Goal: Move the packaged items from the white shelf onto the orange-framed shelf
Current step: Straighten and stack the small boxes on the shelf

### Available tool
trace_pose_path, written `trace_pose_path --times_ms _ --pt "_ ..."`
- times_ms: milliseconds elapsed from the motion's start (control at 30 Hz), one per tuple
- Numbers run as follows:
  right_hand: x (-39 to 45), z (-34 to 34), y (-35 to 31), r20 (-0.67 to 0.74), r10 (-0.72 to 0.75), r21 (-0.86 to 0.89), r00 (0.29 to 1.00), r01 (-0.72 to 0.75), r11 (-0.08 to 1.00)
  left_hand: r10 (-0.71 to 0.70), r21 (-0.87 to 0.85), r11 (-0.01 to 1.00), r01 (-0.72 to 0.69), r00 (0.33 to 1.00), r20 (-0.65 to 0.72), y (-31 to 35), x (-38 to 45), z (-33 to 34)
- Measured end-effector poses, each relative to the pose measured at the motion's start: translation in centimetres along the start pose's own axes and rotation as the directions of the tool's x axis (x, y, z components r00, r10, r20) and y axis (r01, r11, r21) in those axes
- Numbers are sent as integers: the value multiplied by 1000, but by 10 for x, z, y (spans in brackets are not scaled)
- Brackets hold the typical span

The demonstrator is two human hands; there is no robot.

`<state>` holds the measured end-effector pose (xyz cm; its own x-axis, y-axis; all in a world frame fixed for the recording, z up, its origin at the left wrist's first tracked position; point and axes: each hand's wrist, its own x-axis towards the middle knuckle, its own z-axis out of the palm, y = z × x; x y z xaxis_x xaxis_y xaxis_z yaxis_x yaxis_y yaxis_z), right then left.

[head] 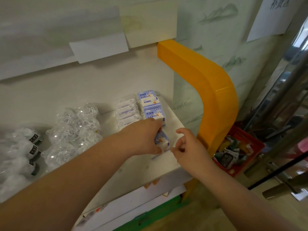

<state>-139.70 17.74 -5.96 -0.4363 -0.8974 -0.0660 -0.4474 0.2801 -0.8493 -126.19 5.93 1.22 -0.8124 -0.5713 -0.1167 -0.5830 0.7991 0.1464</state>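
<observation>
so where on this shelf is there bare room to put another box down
Bare board lies along the front edge near both forearms, and in the strip between the boxes and the orange frame. Behind the bags the back of the shelf is also bare. The left side is crowded with bags and the clear packs; the left hand holds a box beside the right hand.

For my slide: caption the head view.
Left hand sets a blue-and-white box on the orange-framed shelf; right hand beside it.
</observation>
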Motion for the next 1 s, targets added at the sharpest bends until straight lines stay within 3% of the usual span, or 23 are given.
trace_pose_path --times_ms 133,267,433,567,700,833,1000 --pt "9 -5 7 -14 2 24 1000 -2 1000 -19 -110 994 24 999 42 -6 8 -1" --pt "11 -6 8 12 -18 44 1000 17 999 16 -169 985 -19 1000 -22 -9 15 2" --pt "11 -3 4 -17 -88 -107 996 86 991 116 -35 992 -121 986 -119 -7 15 11" --pt "20 -2 -2 12 -146 -131 989 147 980 83 24 996 -80 984 -155 -9 5 8" --pt "32 0 -8 172 -153 90 973 139 986 12 98 995 6 983 -185 -10 -2 10" --pt "47 7 -14 118 -102 220 988 74 973 -33 132 989 63 976 -213 -10 -1 14" --pt "59 21 -22 43 -157 190 987 146 971 -98 168 975 148 956 -276 -10 8 23"
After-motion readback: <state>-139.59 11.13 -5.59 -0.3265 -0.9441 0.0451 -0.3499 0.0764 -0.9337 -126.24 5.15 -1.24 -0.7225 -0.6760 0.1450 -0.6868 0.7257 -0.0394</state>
